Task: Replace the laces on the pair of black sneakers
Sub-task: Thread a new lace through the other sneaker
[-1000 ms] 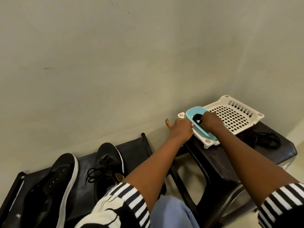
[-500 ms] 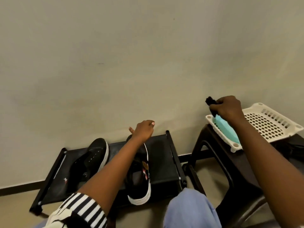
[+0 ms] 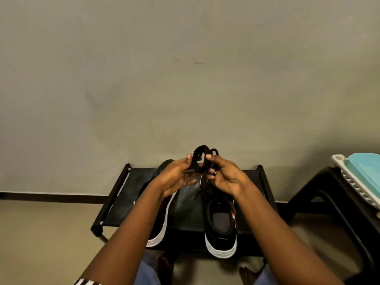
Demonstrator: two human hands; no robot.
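A head-worn camera looks down at two bare forearms reaching toward the centre of the frame, in front of a plain beige wall. Just above centre, both hands hold a coiled black lace (image 3: 202,161) between them. The left hand (image 3: 176,178) pinches the coil's left side with thumb and fingertips, palm turned inward. The right hand (image 3: 223,177) grips the coil's right side with curled fingers; a ring shows on one finger. Small loops of the lace stick up above the fingertips.

Below the hands, in the lower centre, a low black bench (image 3: 185,210) stands against the wall with two black, white-soled sneakers on it. The right sneaker (image 3: 221,223) lies directly under the right wrist, its opening facing up, its heel overhanging the bench's near edge, and loose black laces showing at its tongue. The left sneaker (image 3: 162,221) is mostly hidden behind the left forearm; only its toe and a strip of white sole are visible.

At the right edge of the frame, a dark stool (image 3: 333,194) carries a white slotted basket (image 3: 353,182) with a turquoise tray (image 3: 368,167) resting in it. A striped sleeve (image 3: 86,282) shows at the bottom left.
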